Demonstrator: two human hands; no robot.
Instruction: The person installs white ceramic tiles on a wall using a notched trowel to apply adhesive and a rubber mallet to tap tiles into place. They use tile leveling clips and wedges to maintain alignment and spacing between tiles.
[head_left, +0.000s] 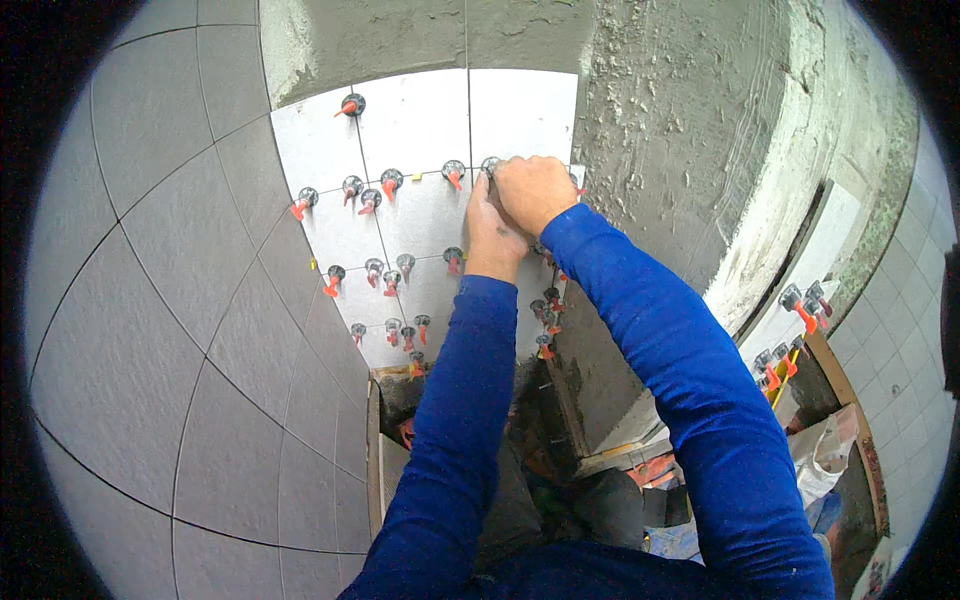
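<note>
Both my hands are together at the joint between white wall tiles [520, 115], in the upper middle. My left hand [495, 235] points upward, its thumb against a round, dark-capped tile leveling clip [490, 165]; its other fingers are mostly hidden. My right hand [538, 190] is closed in a fist just right of that cap, knuckles up and touching my left hand. What lies inside the fist is hidden. Another leveling clip [453, 174] with a red handle sits left of my hands, and several more line the tile joints below.
Large grey tiles [140, 310] cover the left wall. Rough grey mortar [660, 140] covers the wall on the right. A white tile strip [800, 260] there carries more red clips [800, 308]. A white bag [828, 450] stands at lower right.
</note>
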